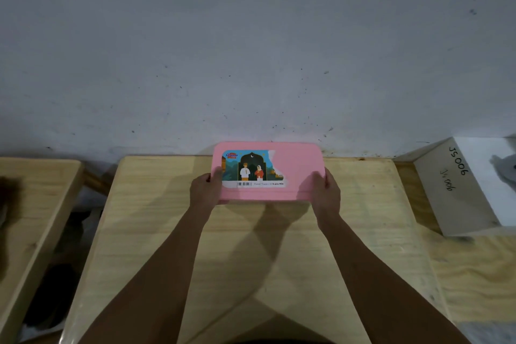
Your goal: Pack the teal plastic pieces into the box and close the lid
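Observation:
A pink plastic box [300,167] with its lid on sits at the far edge of the wooden table [251,246], against the wall. A partly torn colour sticker covers the left of the lid. My left hand [205,190] grips the box's left end, fingers wrapped round the edge. My right hand [325,191] grips its right end the same way. No teal pieces are visible; the box's inside is hidden by the lid.
A white box [458,190] marked "JS 006" stands at the right on a second wooden surface. Another wooden table [30,204] lies to the left across a dark gap. A grey wall [251,50] rises right behind the pink box.

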{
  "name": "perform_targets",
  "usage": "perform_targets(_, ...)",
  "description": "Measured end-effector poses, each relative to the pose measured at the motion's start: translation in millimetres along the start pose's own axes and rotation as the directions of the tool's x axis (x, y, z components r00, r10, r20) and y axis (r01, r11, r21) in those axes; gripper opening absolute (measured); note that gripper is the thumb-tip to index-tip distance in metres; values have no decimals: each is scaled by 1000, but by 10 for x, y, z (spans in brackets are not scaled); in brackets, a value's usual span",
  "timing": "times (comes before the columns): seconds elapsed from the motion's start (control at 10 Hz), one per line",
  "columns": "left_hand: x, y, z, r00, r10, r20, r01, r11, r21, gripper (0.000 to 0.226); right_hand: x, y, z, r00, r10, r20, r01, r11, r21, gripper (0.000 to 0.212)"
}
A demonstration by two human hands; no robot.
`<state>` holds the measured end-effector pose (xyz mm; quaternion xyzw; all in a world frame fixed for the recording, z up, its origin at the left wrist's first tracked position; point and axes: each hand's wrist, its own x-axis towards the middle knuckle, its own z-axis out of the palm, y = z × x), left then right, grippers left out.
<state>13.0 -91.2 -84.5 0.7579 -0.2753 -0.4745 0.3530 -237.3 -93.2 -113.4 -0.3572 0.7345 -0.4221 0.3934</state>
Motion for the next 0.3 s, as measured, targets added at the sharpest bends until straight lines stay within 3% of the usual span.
perform_targets(0.1,-57,11,-29,999,-15,52,13,1000,28,42,-65,-20,-4,997,-69,-18,66,992,-104,24)
perform_targets(0.2,-123,63,-108,992,114,51,-124,940,317,54,-146,-191,-78,994,-108,-2,106,973,-203,28)
perform_targets(0.3,-249,296,-219,945,312,98,-320,823,470,57,-138,-510,-160,989,-146,35,150,963,-223,42)
